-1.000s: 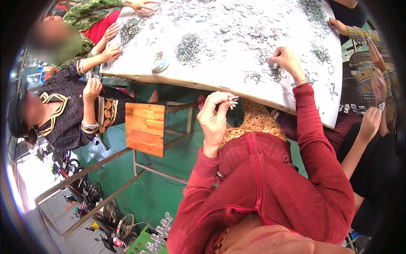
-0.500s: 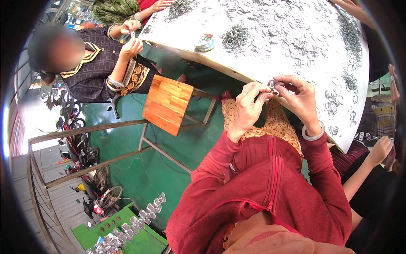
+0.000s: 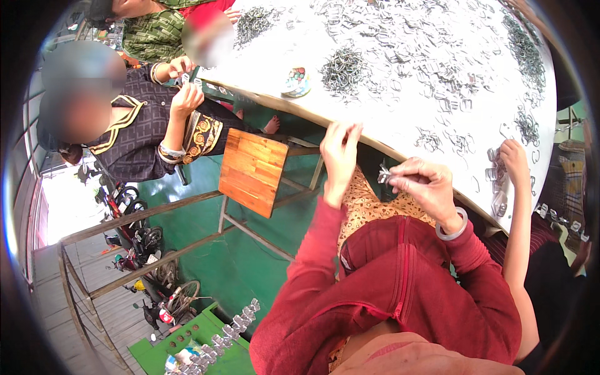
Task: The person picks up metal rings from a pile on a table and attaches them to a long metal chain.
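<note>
Between the thumb and fingers of my right hand [image 3: 424, 184] is a small silvery metal buckle [image 3: 383, 174], held over my lap just off the table's near edge. My left hand [image 3: 339, 156] has its fingers stretched up to the edge of the white table [image 3: 400, 122], apart from the right hand; nothing shows in it. Many metal buckles [image 3: 400, 50] lie scattered over the tabletop, with a dark heap [image 3: 344, 70] of them beyond my left hand. Smaller groups of buckles [image 3: 437, 140] lie nearer to me.
A round tub [image 3: 296, 82] stands near the table's left edge. To my left are a wooden stool [image 3: 253, 172], a railing [image 3: 147, 212] and a green table [image 3: 206, 340] bearing strung metal pieces. A co-worker's hands [image 3: 185, 87] hold a small piece; another person's hand [image 3: 514, 159] touches the table at right.
My hands have come apart: the left has moved up and left to the table edge, the right has lowered with the buckle. Another person's arm has reached onto the table at right.
</note>
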Demonstrator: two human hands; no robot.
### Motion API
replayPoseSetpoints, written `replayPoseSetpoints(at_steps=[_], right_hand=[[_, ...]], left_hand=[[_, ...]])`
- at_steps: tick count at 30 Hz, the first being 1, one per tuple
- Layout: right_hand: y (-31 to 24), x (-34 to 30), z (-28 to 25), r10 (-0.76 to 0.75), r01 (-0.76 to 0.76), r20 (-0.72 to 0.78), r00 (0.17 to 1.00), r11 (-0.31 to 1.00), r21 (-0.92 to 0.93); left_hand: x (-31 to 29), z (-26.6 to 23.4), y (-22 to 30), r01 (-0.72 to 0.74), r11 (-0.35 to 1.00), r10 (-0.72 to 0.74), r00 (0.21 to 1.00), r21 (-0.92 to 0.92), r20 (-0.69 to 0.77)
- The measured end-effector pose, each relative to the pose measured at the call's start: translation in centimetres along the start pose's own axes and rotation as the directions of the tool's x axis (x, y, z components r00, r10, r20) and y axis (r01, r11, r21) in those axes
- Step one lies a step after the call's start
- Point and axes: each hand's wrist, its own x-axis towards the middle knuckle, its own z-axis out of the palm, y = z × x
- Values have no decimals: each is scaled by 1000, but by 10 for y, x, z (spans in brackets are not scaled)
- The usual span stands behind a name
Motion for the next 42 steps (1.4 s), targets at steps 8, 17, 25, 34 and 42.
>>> replayPoseSetpoints(at_steps=[8,17,25,34,42], right_hand=[[-4,-7,9,39,-45,-57,998,993,-109],[-7,-11,10,10,-13,-27,1000,994,-110],[-9,-23,18,-130,130,16,991,979,-156],[-14,-30,26,-132,140,53,990,967,-212],[-10,-25,18,-94,71,-124,988,981,-182]], left_hand=[[106,42,-70,-568,543,402,822,618,402],[120,39,-31,-583,530,408,812,616,417],[116,49,-39,-521,623,390,853,583,346],[107,25,-35,-423,857,441,897,296,4],[-29,-44,92,-256,950,276,956,-179,96]])
